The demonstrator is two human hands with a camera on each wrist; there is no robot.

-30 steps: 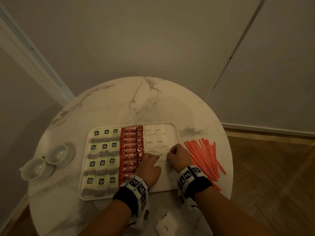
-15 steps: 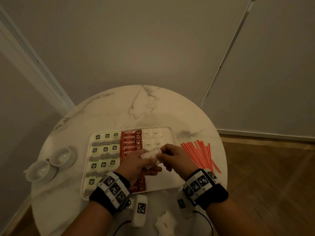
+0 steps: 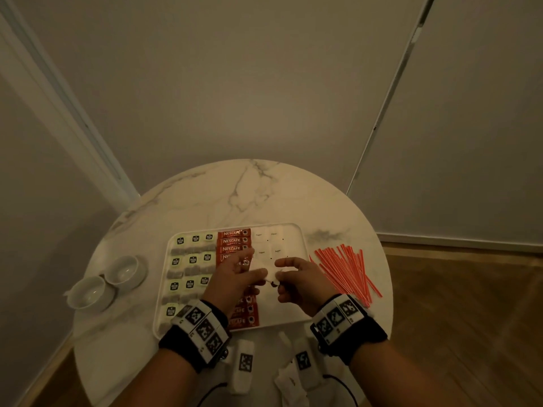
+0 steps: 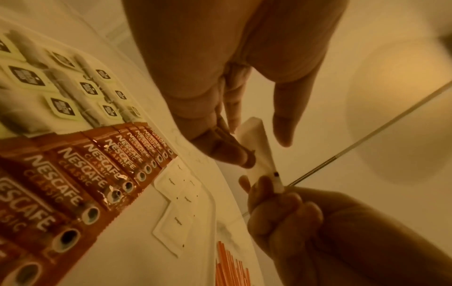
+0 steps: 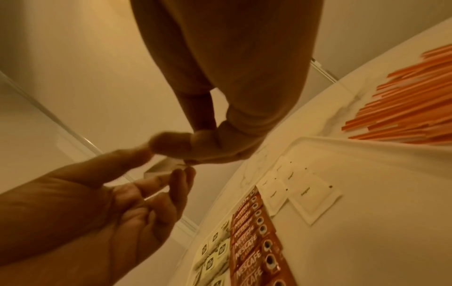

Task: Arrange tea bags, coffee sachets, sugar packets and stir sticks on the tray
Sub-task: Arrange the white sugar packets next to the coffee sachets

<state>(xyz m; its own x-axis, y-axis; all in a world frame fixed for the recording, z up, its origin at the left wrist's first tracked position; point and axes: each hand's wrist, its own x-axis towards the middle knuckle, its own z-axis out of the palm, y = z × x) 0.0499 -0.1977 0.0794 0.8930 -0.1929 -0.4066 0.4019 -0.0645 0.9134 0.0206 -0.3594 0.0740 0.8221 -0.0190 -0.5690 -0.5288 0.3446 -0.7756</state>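
Over the white tray [image 3: 303,248] both hands hold one white sugar packet [image 3: 269,277] in the air. My right hand [image 3: 282,276] pinches its end with the black dot [image 4: 276,174]. My left hand [image 3: 258,272] takes the other side [image 4: 258,143] between fingertips and thumb, the thumb only loosely closed. On the tray lie rows of tea bags [image 3: 192,261] at the left, a column of red Nescafe sachets [image 3: 233,240] in the middle, and a few sugar packets [image 3: 266,243] at the far right. Red stir sticks [image 3: 346,268] lie in a heap on the table, right of the tray.
Two white cups [image 3: 126,271] [image 3: 89,292] stand left of the tray on the round marble table [image 3: 235,195]. Loose sugar packets [image 3: 289,383] lie near the table's front edge between my forearms. Walls close in behind the table.
One second ago both hands were down on the tray's sugar area. They have since lifted a sugar packet and now hold it between them above the tray.
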